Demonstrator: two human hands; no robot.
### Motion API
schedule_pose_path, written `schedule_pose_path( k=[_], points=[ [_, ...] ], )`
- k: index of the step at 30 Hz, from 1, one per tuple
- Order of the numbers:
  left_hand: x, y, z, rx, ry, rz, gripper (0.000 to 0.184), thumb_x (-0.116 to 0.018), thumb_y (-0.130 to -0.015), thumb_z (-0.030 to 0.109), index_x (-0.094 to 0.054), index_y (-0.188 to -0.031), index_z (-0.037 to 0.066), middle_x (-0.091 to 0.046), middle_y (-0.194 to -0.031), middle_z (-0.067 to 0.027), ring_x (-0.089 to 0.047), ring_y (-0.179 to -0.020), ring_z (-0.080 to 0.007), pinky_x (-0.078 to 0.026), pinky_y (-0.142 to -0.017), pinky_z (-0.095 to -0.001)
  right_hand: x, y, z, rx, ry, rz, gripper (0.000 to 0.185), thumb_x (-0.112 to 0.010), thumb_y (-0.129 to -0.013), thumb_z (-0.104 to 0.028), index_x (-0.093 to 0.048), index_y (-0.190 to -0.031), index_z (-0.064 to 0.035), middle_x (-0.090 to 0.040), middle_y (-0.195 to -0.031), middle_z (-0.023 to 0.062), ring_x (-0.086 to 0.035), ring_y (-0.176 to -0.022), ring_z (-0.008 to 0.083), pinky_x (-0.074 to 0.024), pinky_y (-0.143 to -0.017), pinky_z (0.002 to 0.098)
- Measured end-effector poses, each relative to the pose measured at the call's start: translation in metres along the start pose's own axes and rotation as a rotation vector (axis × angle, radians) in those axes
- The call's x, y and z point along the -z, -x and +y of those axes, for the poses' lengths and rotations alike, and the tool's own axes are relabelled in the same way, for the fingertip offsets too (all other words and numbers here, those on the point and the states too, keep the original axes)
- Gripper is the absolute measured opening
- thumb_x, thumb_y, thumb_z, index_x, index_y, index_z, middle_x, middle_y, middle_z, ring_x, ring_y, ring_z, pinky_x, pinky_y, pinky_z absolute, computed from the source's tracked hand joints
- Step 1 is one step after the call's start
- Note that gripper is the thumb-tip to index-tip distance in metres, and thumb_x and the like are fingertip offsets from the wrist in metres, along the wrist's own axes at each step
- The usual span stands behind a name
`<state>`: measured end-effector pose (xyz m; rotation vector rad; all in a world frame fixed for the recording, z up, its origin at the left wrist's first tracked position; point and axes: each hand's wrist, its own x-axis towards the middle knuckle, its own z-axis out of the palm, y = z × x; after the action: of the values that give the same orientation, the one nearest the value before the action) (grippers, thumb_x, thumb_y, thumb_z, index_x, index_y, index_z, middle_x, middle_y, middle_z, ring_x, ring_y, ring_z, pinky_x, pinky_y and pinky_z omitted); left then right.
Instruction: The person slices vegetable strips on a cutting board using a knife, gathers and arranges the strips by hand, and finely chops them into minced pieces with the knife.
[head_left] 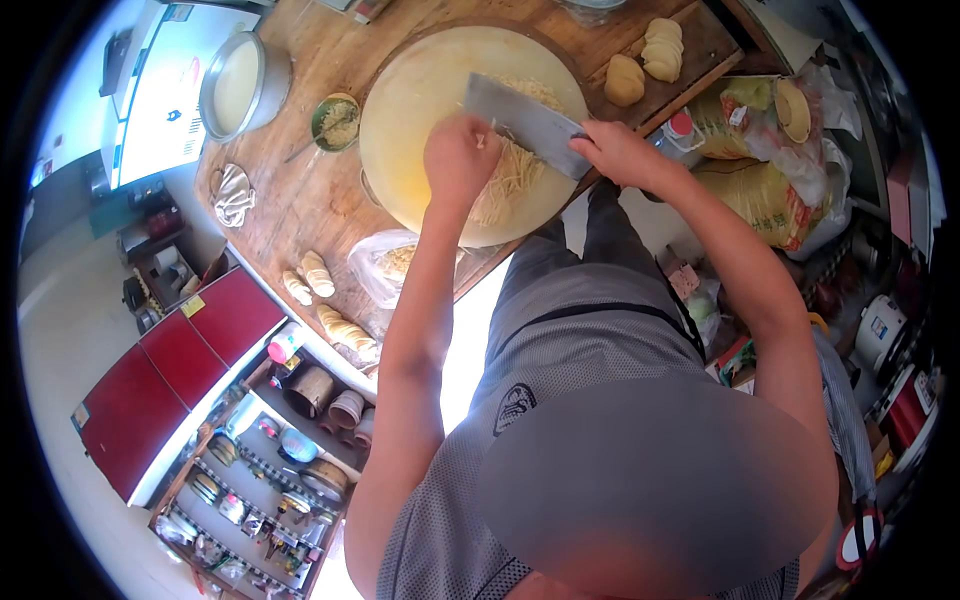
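My right hand (620, 155) grips the dark handle of a cleaver (525, 120). Its broad metal blade lies slanted across a round cutting board (410, 110). Thin pale shreds (510, 180) are heaped on both sides of the blade. Beside the blade, my left hand (462, 158) is closed over the board with its fingers curled. Something whitish shows at its fingertips, too small to make out. A plastic bag (377, 262) with pale shreds in it lies by my left forearm.
On the wooden table (300, 190) stand a large metal pot (265, 85) and a small green bowl (335, 122) of pale bits with a utensil. A crumpled cloth (232, 195) and several pale ridged pieces (345, 328) lie at left, rounded yellowish pieces (626, 80) at right. Sacks (750, 195) stand below.
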<state>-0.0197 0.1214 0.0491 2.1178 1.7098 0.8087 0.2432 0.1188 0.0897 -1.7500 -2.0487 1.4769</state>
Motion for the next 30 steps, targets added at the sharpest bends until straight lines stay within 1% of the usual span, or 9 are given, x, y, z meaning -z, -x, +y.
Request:
schedule_pose_path(
  k=[2, 5, 10, 13, 15, 18, 21, 25, 30],
  points=[
    [0.008, 0.012, -0.002, 0.212, -0.006, -0.119, 0.011, -0.073, -0.079, 0.016, -0.073, -0.081, 0.005, -0.070, -0.077, -0.0142, -0.068, -0.074, -0.0332, -0.055, -0.070, -0.0440, -0.003, -0.001, 0.005, 0.018, 0.001, 0.011, 0.038, -0.058, -0.103, -0.032, -0.063, -0.106, 0.0055, -0.070, -0.099, 0.0303, -0.067, -0.096, 0.0478, -0.0531, -0.082, 0.0504],
    [0.002, 0.032, 0.004, 0.230, -0.025, -0.175, 0.014, -0.073, -0.078, 0.018, -0.074, -0.082, 0.004, -0.071, -0.079, -0.0156, -0.069, -0.075, -0.0337, -0.056, -0.071, -0.0443, -0.008, -0.001, 0.008, 0.052, 0.040, 0.034, 0.038, -0.058, -0.104, -0.033, -0.063, -0.104, 0.0049, -0.070, -0.099, 0.0296, -0.067, -0.097, 0.0480, -0.0527, -0.082, 0.0512],
    [-0.004, 0.052, 0.006, 0.138, -0.110, -0.136, 0.010, -0.073, -0.083, 0.015, -0.077, -0.085, 0.006, -0.071, -0.082, -0.0147, -0.068, -0.080, -0.0325, -0.054, -0.075, -0.0424, -0.023, 0.009, -0.002, 0.084, 0.236, 0.146, 0.036, -0.058, -0.104, -0.032, -0.060, -0.097, 0.0023, -0.070, -0.087, 0.0269, -0.069, -0.089, 0.0476, -0.0546, -0.076, 0.0554],
    [0.004, 0.057, 0.002, 0.179, 0.075, -0.070, 0.004, -0.075, -0.083, 0.010, -0.075, -0.086, 0.007, -0.068, -0.084, -0.0137, -0.065, -0.085, -0.0348, -0.051, -0.076, -0.0441, -0.029, 0.019, -0.012, 0.074, 0.284, 0.176, 0.033, -0.057, -0.105, -0.031, -0.058, -0.097, 0.0009, -0.070, -0.081, 0.0255, -0.070, -0.082, 0.0471, -0.0552, -0.072, 0.0567],
    [0.004, 0.056, -0.006, 0.056, 0.183, 0.142, 0.008, -0.079, -0.082, 0.007, -0.074, -0.088, 0.007, -0.068, -0.090, -0.0118, -0.064, -0.089, -0.0338, -0.051, -0.079, -0.0436, -0.032, 0.021, -0.016, 0.082, 0.294, 0.178, 0.032, -0.057, -0.105, -0.031, -0.057, -0.098, 0.0006, -0.070, -0.080, 0.0250, -0.070, -0.081, 0.0468, -0.0551, -0.072, 0.0568],
    [-0.006, 0.043, -0.011, -0.090, 0.330, 0.189, 0.014, -0.081, -0.079, 0.004, -0.072, -0.089, 0.007, -0.068, -0.098, -0.0105, -0.063, -0.095, -0.0330, -0.051, -0.082, -0.0433, -0.035, 0.022, -0.020, 0.066, 0.285, 0.176, 0.031, -0.057, -0.105, -0.030, -0.055, -0.098, 0.0001, -0.069, -0.082, 0.0260, -0.068, -0.082, 0.0488, -0.0525, -0.072, 0.0585],
    [-0.020, 0.041, -0.019, -0.091, 0.410, -0.005, 0.015, -0.082, -0.078, 0.004, -0.072, -0.088, 0.007, -0.068, -0.103, -0.0102, -0.063, -0.099, -0.0329, -0.052, -0.085, -0.0421, -0.037, 0.025, -0.022, 0.040, 0.260, 0.170, 0.030, -0.057, -0.105, -0.029, -0.054, -0.098, -0.0002, -0.068, -0.084, 0.0273, -0.066, -0.083, 0.0508, -0.0499, -0.071, 0.0596],
    [-0.026, 0.044, -0.019, -0.044, 0.401, 0.003, 0.016, -0.082, -0.076, 0.004, -0.072, -0.089, 0.008, -0.069, -0.106, -0.0096, -0.064, -0.100, -0.0326, -0.053, -0.083, -0.0413, -0.036, 0.038, -0.016, 0.103, 0.296, 0.223, 0.027, -0.050, -0.107, -0.028, -0.055, -0.102, -0.0023, -0.070, -0.079, 0.0222, -0.069, -0.080, 0.0458, -0.0517, -0.068, 0.0575],
    [-0.025, 0.044, -0.017, -0.106, 0.358, 0.040, 0.016, -0.081, -0.076, 0.004, -0.071, -0.089, 0.007, -0.069, -0.106, -0.0091, -0.064, -0.099, -0.0324, -0.053, -0.083, -0.0419, -0.026, 0.067, -0.014, 0.081, 0.395, 0.212, 0.025, -0.051, -0.107, -0.027, -0.053, -0.098, -0.0031, -0.069, -0.079, 0.0201, -0.068, -0.077, 0.0442, -0.0514, -0.067, 0.0557]
  ],
)
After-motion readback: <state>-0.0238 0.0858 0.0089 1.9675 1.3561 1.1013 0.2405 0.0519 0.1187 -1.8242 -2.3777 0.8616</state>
